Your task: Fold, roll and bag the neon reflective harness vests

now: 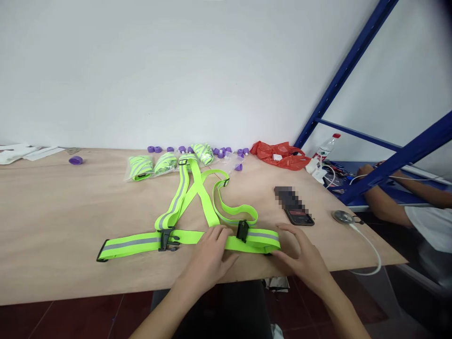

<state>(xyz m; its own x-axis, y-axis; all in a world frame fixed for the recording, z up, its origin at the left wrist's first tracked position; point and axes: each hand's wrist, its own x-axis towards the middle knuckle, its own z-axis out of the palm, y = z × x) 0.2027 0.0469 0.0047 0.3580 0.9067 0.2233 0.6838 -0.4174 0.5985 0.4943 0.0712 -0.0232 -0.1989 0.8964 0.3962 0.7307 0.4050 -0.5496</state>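
Note:
A neon-yellow reflective harness with grey stripes lies spread on the table, its shoulder straps crossing behind the waist belt. My left hand rests on the middle of that belt, fingertips over the strap and thumb apart from them. Around the belt's right end is my right hand, its thumb and fingers spread; whether the fingertips touch the strap I cannot tell. One black buckle half sits on the belt between my hands. The pronged buckle half lies left of my left hand. A black slider marks the belt's left end.
Bagged folded harnesses and several purple caps line the back. A phone, a red plastic bag and a round metal device with a white cable are rightward. Beyond the blue frame show another person's arms.

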